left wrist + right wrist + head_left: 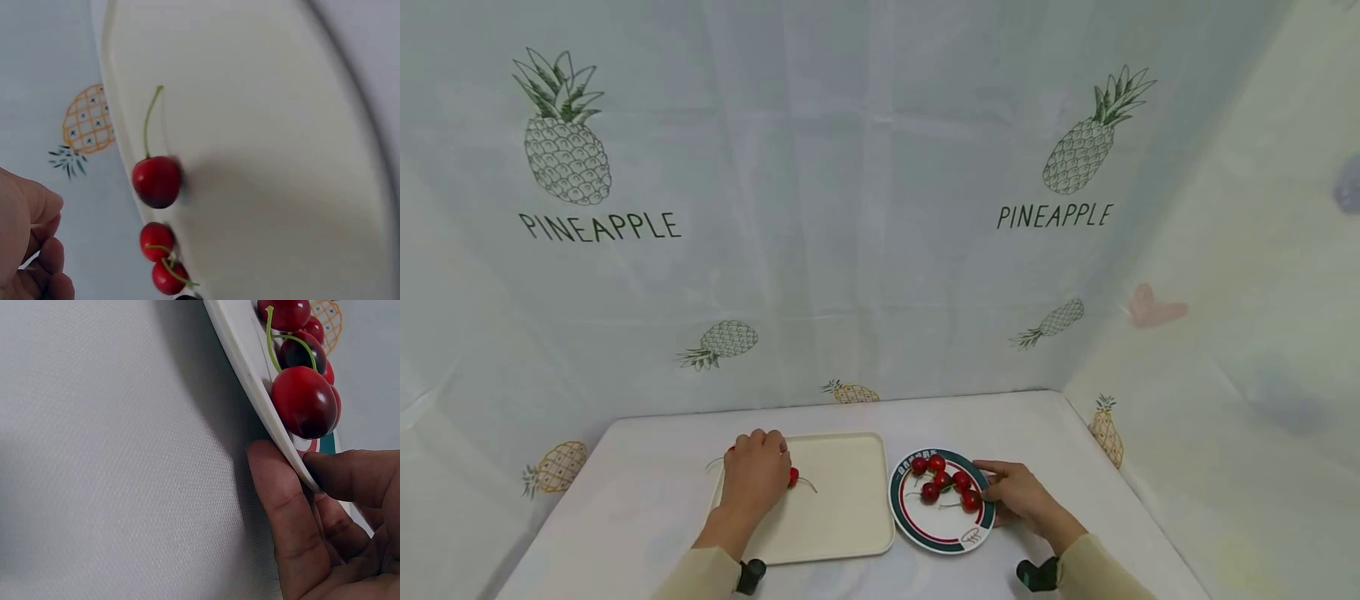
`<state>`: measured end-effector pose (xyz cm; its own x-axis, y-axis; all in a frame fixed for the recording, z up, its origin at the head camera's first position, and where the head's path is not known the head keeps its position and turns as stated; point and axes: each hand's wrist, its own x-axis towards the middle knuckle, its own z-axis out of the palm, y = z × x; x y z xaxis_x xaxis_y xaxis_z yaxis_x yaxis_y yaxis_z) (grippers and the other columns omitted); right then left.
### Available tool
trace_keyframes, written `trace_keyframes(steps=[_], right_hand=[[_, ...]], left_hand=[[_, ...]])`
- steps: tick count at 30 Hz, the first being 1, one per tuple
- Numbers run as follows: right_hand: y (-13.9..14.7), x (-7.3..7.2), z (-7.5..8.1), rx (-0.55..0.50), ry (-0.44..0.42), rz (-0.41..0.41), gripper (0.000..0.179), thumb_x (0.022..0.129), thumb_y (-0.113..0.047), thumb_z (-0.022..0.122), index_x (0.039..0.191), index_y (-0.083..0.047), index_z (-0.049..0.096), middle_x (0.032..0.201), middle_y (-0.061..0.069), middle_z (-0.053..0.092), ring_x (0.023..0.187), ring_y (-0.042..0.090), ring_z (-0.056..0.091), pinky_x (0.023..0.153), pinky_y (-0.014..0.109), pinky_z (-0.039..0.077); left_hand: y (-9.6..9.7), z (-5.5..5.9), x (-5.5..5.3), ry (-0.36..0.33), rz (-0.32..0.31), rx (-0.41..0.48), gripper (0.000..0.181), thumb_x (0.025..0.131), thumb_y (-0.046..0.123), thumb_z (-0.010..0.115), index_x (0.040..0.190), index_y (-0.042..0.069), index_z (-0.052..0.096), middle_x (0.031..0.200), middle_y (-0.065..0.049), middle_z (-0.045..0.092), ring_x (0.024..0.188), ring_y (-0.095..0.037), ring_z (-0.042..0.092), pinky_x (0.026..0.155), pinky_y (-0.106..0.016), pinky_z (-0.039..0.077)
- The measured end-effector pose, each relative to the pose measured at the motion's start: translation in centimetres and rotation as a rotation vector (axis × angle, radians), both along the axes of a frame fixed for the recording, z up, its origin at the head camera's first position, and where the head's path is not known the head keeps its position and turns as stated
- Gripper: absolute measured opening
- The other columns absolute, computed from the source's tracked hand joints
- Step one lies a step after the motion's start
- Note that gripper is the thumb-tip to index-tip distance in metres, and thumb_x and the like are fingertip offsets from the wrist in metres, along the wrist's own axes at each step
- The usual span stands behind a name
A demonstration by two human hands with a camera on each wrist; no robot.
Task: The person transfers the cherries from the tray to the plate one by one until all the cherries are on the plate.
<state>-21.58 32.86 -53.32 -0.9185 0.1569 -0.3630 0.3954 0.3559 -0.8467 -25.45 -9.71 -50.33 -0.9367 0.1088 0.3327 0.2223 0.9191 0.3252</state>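
My left hand (756,473) is over the left part of a cream tray (842,500), its fingers loosely curled. In the left wrist view, nothing shows between those fingers (47,203). Close by lies a red cherry (156,181) with a green stem, and two more cherries (169,277) sit by the tray's edge; a dark sliver below them is cut off. At the right, my right hand (1022,497) pinches the rim of a round plate (936,533), thumb on top and fingers beneath. Several cherries (929,492) rest on this plate.
The tray and plate stand side by side on a white-covered table (820,583). Behind the table hangs a pale curtain (850,208) printed with pineapples, and another pale cloth (1240,375) borders the right side.
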Motion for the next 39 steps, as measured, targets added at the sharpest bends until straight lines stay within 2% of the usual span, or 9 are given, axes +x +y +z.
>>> trace_keyframes(steps=[5,11,14,18,22,26,33,39], right_hand=[[-0.1,-0.1,0.0,0.016,-0.006,-0.003,0.058,0.092,0.002,0.073,0.147,-0.008,0.061,0.131,0.024,0.064,0.074,0.024,0.067,0.061,0.037,0.060],[-0.1,0.0,0.1,0.030,-0.009,0.000,0.058,0.092,0.001,0.073,0.148,-0.007,0.060,0.136,0.029,0.061,0.076,0.023,0.067,0.062,0.038,0.061],[-0.1,0.0,0.3,0.022,0.001,0.002,0.058,0.092,0.002,0.072,0.148,-0.007,0.060,0.135,0.028,0.063,0.078,0.024,0.067,0.063,0.038,0.061],[-0.1,-0.1,0.6,0.001,0.007,0.008,0.058,0.092,0.004,0.070,0.148,-0.007,0.059,0.133,0.025,0.066,0.078,0.025,0.067,0.065,0.039,0.062],[-0.1,-0.1,0.5,0.007,-0.004,0.009,0.058,0.092,0.002,0.071,0.148,-0.007,0.059,0.133,0.026,0.065,0.077,0.025,0.068,0.064,0.039,0.062],[-0.2,-0.2,0.3,0.018,-0.011,0.007,0.056,0.093,0.001,0.071,0.147,-0.006,0.060,0.134,0.027,0.064,0.077,0.024,0.068,0.064,0.039,0.061],[-0.1,-0.2,0.1,0.011,-0.017,0.005,0.058,0.091,0.003,0.071,0.148,-0.006,0.059,0.133,0.028,0.064,0.081,0.024,0.068,0.067,0.040,0.062],[-0.2,-0.3,0.1,0.016,-0.014,0.005,0.059,0.091,0.003,0.072,0.148,-0.006,0.059,0.137,0.031,0.061,0.083,0.024,0.068,0.068,0.040,0.062]], left_hand=[[0.6,-1.5,1.1,0.031,-0.096,-0.096,0.010,0.092,0.014,0.073,0.096,0.010,0.065,0.095,-0.008,0.060,0.088,-0.031,0.052,0.071,-0.048,0.042],[2.2,-2.1,2.3,-0.029,-0.190,-0.193,0.018,0.093,0.015,0.075,0.109,0.008,0.070,0.096,-0.007,0.060,0.087,-0.026,0.049,0.072,-0.045,0.041],[2.3,-2.1,2.6,-0.054,-0.201,-0.224,0.024,0.095,0.017,0.075,0.116,0.007,0.070,0.097,-0.007,0.061,0.088,-0.027,0.050,0.073,-0.045,0.041],[2.2,-2.0,2.9,-0.099,-0.202,-0.256,0.032,0.096,0.019,0.075,0.126,0.008,0.071,0.107,-0.011,0.066,0.097,-0.031,0.055,0.078,-0.050,0.045],[1.9,-2.2,3.2,-0.135,-0.216,-0.280,0.031,0.098,0.018,0.072,0.128,0.012,0.072,0.114,-0.014,0.066,0.104,-0.034,0.057,0.081,-0.054,0.047],[1.4,-2.6,3.4,-0.152,-0.225,-0.265,0.029,0.099,0.020,0.070,0.127,0.015,0.073,0.113,-0.012,0.066,0.099,-0.031,0.055,0.078,-0.051,0.045],[-0.5,-4.1,4.0,-0.134,-0.226,-0.219,0.028,0.092,0.022,0.078,0.119,0.017,0.076,0.099,-0.004,0.064,0.090,-0.023,0.050,0.073,-0.043,0.042],[-2.3,-4.3,4.7,-0.125,-0.174,-0.182,0.024,0.090,0.022,0.082,0.114,0.018,0.078,0.092,0.002,0.061,0.087,-0.019,0.049,0.070,-0.038,0.042]])
